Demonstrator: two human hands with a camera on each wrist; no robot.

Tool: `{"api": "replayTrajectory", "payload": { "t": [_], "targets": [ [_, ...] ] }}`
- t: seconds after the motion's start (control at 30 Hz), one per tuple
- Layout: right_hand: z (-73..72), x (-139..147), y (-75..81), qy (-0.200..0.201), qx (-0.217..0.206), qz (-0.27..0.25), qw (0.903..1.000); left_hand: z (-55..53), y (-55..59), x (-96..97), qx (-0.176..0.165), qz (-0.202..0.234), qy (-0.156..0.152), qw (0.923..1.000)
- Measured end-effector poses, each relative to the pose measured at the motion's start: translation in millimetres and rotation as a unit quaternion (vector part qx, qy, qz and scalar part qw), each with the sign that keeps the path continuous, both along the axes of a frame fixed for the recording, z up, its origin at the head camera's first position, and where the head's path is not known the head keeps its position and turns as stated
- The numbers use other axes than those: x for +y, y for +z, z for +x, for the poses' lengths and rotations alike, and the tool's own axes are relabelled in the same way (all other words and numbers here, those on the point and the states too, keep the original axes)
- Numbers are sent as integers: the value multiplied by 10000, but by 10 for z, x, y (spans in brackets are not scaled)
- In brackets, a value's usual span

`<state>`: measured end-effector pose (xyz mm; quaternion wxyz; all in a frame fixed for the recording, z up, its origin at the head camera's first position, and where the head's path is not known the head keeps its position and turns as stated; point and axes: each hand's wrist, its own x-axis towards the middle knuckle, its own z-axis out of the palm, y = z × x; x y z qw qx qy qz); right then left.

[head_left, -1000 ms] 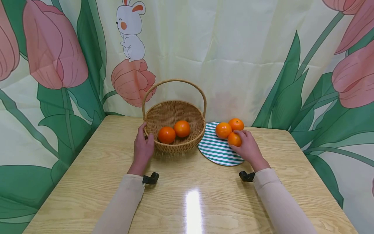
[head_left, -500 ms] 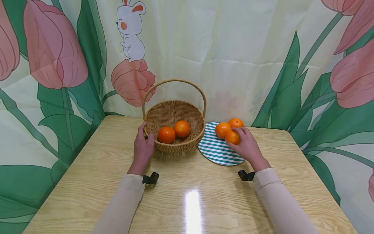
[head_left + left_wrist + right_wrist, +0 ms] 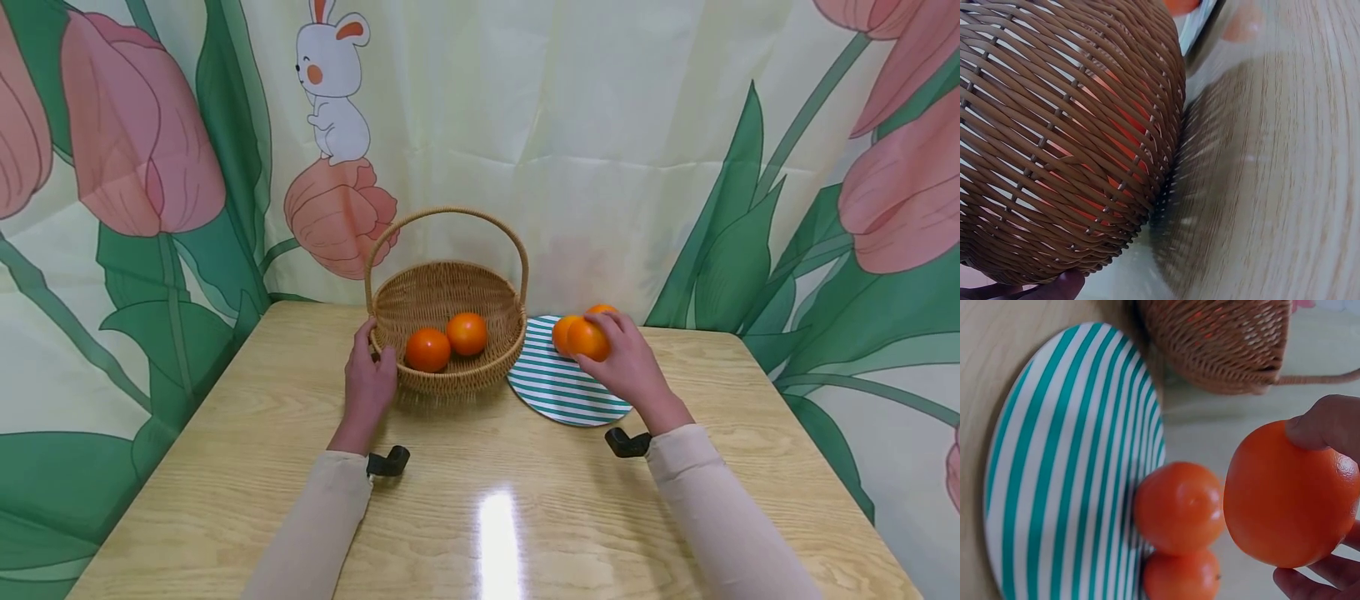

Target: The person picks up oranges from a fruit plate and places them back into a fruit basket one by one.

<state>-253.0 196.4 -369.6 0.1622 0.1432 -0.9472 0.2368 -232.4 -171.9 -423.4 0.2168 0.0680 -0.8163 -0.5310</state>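
From my remote seat, I see the left hand (image 3: 369,379) gripping the left rim of the tan woven wicker basket (image 3: 442,287), fingers and thumb curled over its edge; the left wrist camera shows the thumb tip at the weave. The right hand (image 3: 626,358) pinches a round, glossy orange fruit (image 3: 1288,500) between thumb and fingers, over the back part of a flat, round mat with green and white stripes (image 3: 558,387). It seems raised, but the views overlap so much that I cannot say whether it touches its neighbours. Those are a smooth orange fruit (image 3: 1179,506) and a second orange fruit behind it (image 3: 1180,576), side by side near the mat's back edge. The mat's front half shows its stripes right out to the curved rim, and its left edge lies just beside the basket. Inside the basket, a reddish-orange fruit (image 3: 427,350) sits low against the front wall with a paler orange fruit (image 3: 467,334) close on its right; behind them the inner wicker rises to the back rim. The tall arched wicker handle (image 3: 447,210) spans the opening from side to side, leaving a wide gap beneath it. Nearer me, the pale wood-grain table (image 3: 420,533) runs in a broad stretch between the beige sleeves, while its back edge meets the tulip-printed curtain (image 3: 600,167) close behind basket and mat.
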Motion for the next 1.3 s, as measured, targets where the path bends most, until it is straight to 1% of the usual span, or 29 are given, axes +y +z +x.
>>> {"api": "replayTrajectory", "payload": {
  "t": [0.23, 0.53, 0.7, 0.83, 1.0, 1.3],
  "targets": [
    [45, -158, 162, 166, 57, -145, 9997, 3, 9, -2, -18, 0, -10, 10000],
    [20, -311, 305, 375, 397, -101, 9985, -11, 4, -5, -16, 44, -40, 10000],
    [-5, -375, 360, 480, 532, -84, 9974, -15, 2, -6, -68, 12, -23, 10000],
    [-22, -427, 400, 581, 658, -85, 9961, -14, -4, -6, -49, 30, -50, 10000],
    [-28, -492, 443, 614, 786, -55, 9950, -19, -10, -9, -55, 13, -62, 10000],
    [-35, -601, 486, 706, 762, -37, 9946, -20, -13, -10, -69, 86, -115, 9999]
  ]
}}
